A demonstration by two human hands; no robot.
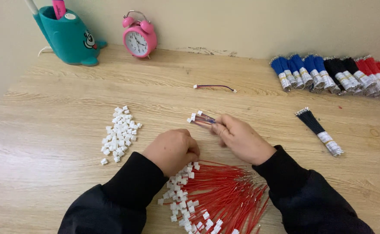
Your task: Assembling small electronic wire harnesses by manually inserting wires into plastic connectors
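Note:
My right hand [241,138] pinches a short wire piece [202,120] with small white connectors at its far end, held just above the wooden table [60,99]. My left hand [172,149] is curled into a fist over a heap of red wires [222,195] fitted with white connectors, near the table's front; what its fingers hold is hidden. A pile of loose white connectors [120,134] lies to the left of my left hand. One finished wire with a connector [214,87] lies alone farther back.
A bundle of black wires [319,130] lies at the right. Bundles of blue, black and red wires [333,73] line the back right by the wall. A pink alarm clock [140,35] and a teal whale-shaped pen holder [69,37] stand at the back left.

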